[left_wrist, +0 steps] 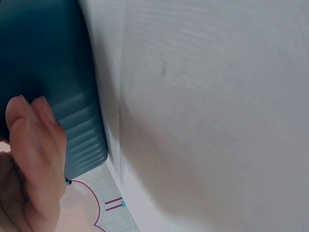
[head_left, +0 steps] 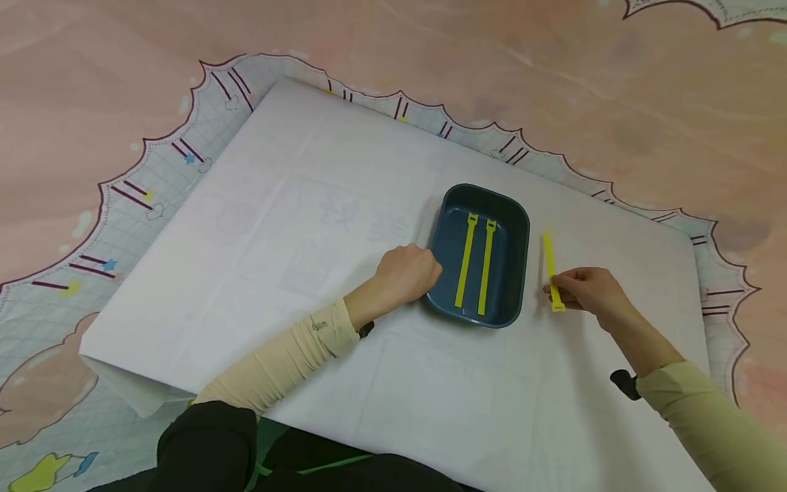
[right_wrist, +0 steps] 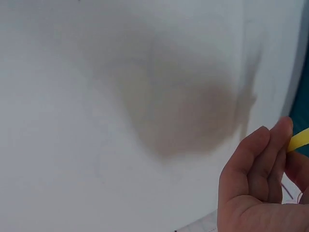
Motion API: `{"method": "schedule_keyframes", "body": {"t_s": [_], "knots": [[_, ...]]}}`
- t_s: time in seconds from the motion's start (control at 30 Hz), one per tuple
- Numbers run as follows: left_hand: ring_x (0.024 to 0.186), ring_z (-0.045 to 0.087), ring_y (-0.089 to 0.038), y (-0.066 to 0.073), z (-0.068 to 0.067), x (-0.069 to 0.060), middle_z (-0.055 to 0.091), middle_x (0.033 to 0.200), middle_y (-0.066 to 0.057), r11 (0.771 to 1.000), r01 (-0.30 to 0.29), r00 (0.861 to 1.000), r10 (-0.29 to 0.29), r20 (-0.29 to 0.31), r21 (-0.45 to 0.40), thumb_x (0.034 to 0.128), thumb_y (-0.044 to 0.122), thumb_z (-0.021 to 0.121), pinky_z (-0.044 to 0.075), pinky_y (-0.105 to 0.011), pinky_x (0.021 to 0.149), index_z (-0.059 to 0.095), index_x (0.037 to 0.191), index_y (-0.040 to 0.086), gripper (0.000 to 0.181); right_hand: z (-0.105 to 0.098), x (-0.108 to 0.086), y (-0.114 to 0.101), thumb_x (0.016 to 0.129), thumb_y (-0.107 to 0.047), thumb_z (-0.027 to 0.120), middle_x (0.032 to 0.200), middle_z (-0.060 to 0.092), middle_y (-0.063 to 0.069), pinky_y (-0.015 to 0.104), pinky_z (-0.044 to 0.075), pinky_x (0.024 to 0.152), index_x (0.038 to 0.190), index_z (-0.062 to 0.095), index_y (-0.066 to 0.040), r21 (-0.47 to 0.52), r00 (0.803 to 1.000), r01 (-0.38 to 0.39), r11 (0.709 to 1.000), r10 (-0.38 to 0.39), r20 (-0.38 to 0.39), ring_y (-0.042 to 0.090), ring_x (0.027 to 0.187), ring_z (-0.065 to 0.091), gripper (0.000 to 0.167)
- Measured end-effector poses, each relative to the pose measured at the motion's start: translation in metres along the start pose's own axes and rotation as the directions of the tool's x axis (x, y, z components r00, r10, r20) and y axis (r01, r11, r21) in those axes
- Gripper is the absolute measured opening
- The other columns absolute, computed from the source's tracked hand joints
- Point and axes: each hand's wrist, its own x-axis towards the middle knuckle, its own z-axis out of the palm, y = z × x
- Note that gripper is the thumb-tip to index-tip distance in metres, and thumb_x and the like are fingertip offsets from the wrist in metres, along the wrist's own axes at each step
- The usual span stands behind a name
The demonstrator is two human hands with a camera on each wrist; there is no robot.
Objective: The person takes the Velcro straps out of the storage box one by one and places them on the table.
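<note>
A dark blue tray (head_left: 509, 273) lies on the white surface with two yellow strips in it, a left one (head_left: 465, 263) and a right one (head_left: 486, 270), side by side. My left hand (head_left: 406, 275) grips the tray's left edge; in the left wrist view its fingers (left_wrist: 41, 125) lie against the tray's ribbed side (left_wrist: 79, 128). To the right of the tray, my right hand (head_left: 587, 292) pinches a third yellow strip (head_left: 549, 256) near its wider end, the thin end pointing away. In the right wrist view the hand (right_wrist: 260, 179) holds this strip (right_wrist: 300, 139) between thumb and fingers.
The white sheet (head_left: 344, 171) spreads beneath the tray. Around it lies a patterned cloth (head_left: 369, 41) with scalloped borders. The person's dark-clothed legs (head_left: 209, 437) are at the near edge.
</note>
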Motion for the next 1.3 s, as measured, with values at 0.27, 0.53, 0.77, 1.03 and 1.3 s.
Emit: {"method": "schedule_keyframes", "body": {"t_s": [0.27,0.53,0.77,1.03,1.3], "knots": [[0.050,0.032,-0.013,0.000,0.000,0.000,0.033,0.053,0.003,1.000,-0.004,1.000,0.004,0.006,0.016,0.0975,0.017,0.048,0.030,-0.027,0.041,0.048,0.052,0.016,0.045,0.009,0.005,0.006,0.100,-0.029,0.054,0.089,0.069,0.008,0.028,0.055,0.074,0.119,0.055,0.012,-0.072,0.998,-0.033,0.997,0.037,0.050,0.018,0.078,0.068,0.045],[0.051,0.035,-0.014,0.000,0.001,0.000,0.035,0.054,0.002,1.000,0.002,1.000,-0.002,0.011,0.020,0.0975,0.017,0.049,0.032,-0.027,0.042,0.053,0.054,0.014,0.043,0.016,0.012,0.011,0.099,-0.025,0.054,0.081,0.071,0.007,0.029,0.055,0.070,0.108,0.062,0.009,-0.220,0.992,0.045,0.974,-0.018,0.123,0.019,0.074,0.067,0.036],[0.050,0.034,-0.014,0.001,0.001,0.000,0.034,0.053,0.003,1.000,-0.002,1.000,0.002,0.003,0.020,0.0977,0.017,0.048,0.031,-0.027,0.042,0.051,0.053,0.015,0.044,0.016,0.014,0.010,0.098,-0.026,0.056,0.080,0.069,0.006,0.028,0.053,0.069,0.110,0.062,0.010,-0.295,0.992,0.059,0.954,-0.024,0.121,0.018,0.073,0.063,0.038],[0.050,0.033,-0.014,0.001,0.001,0.000,0.034,0.054,0.003,1.000,-0.006,1.000,0.006,-0.006,0.023,0.0972,0.017,0.048,0.031,-0.027,0.041,0.051,0.053,0.015,0.045,0.014,0.015,0.010,0.098,-0.025,0.057,0.083,0.068,0.007,0.028,0.053,0.069,0.110,0.062,0.009,-0.333,0.992,0.054,0.941,-0.012,0.126,0.017,0.072,0.063,0.037],[0.049,0.034,-0.014,0.001,-0.001,-0.001,0.033,0.053,0.003,1.000,0.000,1.000,0.000,0.000,0.019,0.0971,0.017,0.049,0.031,-0.027,0.041,0.049,0.052,0.015,0.046,0.005,0.012,-0.003,0.098,-0.024,0.056,0.096,0.068,0.017,0.033,0.055,0.074,0.115,0.059,0.008,-0.330,0.994,0.099,0.939,-0.078,0.077,0.022,0.080,0.064,0.036]]}}
